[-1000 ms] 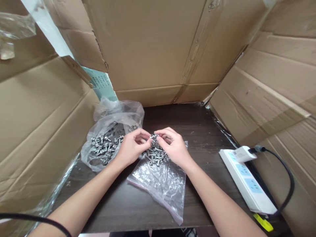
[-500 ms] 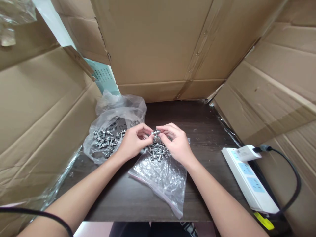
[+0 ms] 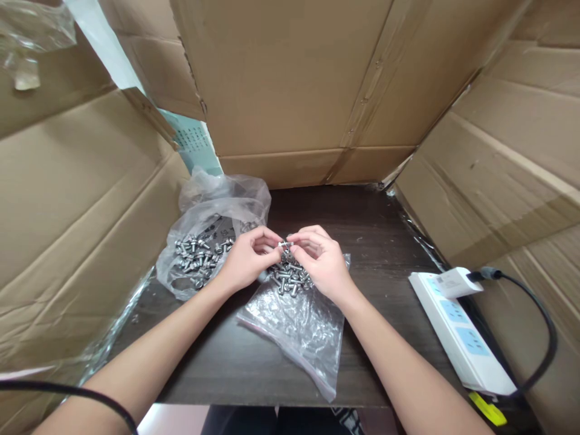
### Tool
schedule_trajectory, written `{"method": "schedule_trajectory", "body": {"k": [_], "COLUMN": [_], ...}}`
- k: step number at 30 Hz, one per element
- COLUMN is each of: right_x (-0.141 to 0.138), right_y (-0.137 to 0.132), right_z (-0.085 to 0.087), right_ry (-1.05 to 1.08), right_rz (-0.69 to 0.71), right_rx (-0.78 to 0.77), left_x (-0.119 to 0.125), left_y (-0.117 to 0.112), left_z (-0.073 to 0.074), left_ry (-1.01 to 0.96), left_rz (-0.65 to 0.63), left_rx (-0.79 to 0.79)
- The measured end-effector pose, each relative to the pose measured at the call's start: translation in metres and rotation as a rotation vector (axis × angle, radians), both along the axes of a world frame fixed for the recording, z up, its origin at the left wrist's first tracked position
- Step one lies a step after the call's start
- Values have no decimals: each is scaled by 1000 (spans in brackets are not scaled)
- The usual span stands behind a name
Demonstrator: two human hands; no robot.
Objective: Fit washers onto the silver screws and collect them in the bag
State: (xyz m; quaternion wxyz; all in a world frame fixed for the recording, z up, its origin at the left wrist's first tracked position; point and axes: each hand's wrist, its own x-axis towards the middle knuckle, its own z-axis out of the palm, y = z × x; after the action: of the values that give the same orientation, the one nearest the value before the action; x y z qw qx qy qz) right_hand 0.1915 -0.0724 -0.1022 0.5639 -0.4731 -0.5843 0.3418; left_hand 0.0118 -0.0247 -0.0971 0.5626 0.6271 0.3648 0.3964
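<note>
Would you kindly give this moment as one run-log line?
left hand: pinches small metal hardware | right hand: pinches same hardware | nearby: bolt pile, clear bag | right side: power strip

Small silver bolt (image 3: pixel 286 244), roughly crosswise

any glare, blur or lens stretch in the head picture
Head view: white glare streaks the flat, crinkled clear plastic bag; head view: the small silver metal piece between left hand and right hand looks soft, fine detail unreadable; head view: brown cardboard side walls look stretched toward the edges.
</note>
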Motion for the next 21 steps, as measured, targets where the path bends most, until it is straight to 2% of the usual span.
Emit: {"method": "schedule_trajectory", "body": {"k": [7, 15, 21], "right_x": [1, 2, 4], "right_y": [0, 0, -2], "right_z": [1, 1, 5], "right_ry": [11, -75, -84], "right_rz": [44, -3, 16], "right_rx": [-10, -9, -56], "left_x": [-1, -2, -3], "left_y": [2, 0, -1], "left_z": [-3, -6, -4], "left_ry": [53, 103, 146], "left_rz": [-51, -65, -44], "left_rx": [5, 72, 153]}}
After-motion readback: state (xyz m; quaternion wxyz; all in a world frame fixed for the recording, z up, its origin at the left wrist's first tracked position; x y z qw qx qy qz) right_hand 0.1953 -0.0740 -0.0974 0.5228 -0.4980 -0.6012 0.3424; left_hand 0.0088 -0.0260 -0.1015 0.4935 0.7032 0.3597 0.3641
